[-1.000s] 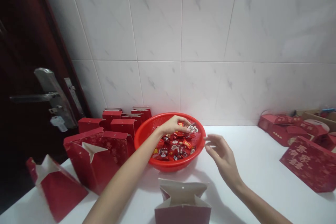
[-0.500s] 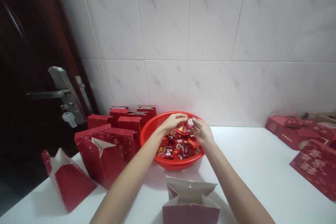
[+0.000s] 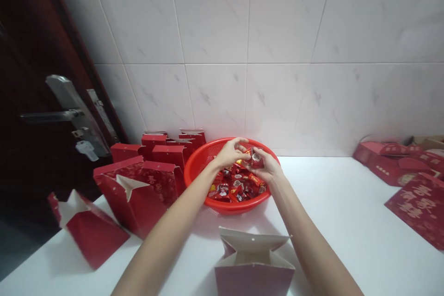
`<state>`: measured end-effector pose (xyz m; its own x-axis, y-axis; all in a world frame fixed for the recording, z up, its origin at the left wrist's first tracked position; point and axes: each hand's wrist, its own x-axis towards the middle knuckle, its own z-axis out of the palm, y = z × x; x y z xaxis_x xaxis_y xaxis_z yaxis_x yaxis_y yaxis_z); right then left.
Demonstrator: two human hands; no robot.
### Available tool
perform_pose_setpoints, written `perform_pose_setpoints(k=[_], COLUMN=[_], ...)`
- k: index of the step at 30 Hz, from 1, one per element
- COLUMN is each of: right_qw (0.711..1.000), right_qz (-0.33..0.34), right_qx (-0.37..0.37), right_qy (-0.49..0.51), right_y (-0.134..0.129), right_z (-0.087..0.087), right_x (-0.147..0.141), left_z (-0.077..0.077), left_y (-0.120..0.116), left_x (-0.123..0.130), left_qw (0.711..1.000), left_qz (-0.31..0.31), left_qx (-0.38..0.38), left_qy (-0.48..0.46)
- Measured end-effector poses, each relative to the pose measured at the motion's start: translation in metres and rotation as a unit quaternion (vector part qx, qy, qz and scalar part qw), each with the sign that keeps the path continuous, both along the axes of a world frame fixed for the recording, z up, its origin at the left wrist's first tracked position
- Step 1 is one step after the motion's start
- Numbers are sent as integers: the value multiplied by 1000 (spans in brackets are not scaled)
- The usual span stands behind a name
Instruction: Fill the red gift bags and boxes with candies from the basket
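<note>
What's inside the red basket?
The red basket holds small wrapped sweets, mostly red. The left hand and right hand cover part of it; anything beneath the top layer is hidden.

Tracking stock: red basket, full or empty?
Partly full: wrapped sweets lie in the red basket, and bare inner wall shows beside them at its left.

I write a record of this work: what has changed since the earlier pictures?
The right hand, first beside the red basket, has moved left over it and now holds a wrapped sweet. The left hand stays over the basket; its grip is unclear. The open bag in front and the red bags at left stayed put.
</note>
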<state>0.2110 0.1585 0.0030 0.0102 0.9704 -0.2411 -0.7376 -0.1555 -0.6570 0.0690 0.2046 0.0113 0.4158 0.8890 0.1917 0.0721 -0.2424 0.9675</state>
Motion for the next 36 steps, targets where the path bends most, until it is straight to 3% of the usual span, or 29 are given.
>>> perform_pose_setpoints(k=[6, 9, 11, 21, 29, 36], right_qw=[1000, 999, 999, 997, 994, 993], right_qz=[-9, -30, -47, -62, -81, -82], right_qx=[4, 10, 10, 32, 49, 45], right_qy=[10, 14, 17, 34, 60, 67], right_y=[1, 3, 4, 8, 18, 20], right_z=[0, -1, -2, -7, -8, -7], right_x=[-1, 0, 1, 6, 9, 14], left_z=[-7, -12, -17, -50, -42, -35], left_y=[13, 21, 24, 22, 27, 43], left_x=[3, 3, 1, 0, -4, -10], left_qw=[995, 974, 959, 894, 855, 859], left_qz=[44, 126, 147, 53, 110, 171], left_qx=[82, 127, 122, 78, 120, 117], left_qy=[38, 136, 209, 439, 493, 469])
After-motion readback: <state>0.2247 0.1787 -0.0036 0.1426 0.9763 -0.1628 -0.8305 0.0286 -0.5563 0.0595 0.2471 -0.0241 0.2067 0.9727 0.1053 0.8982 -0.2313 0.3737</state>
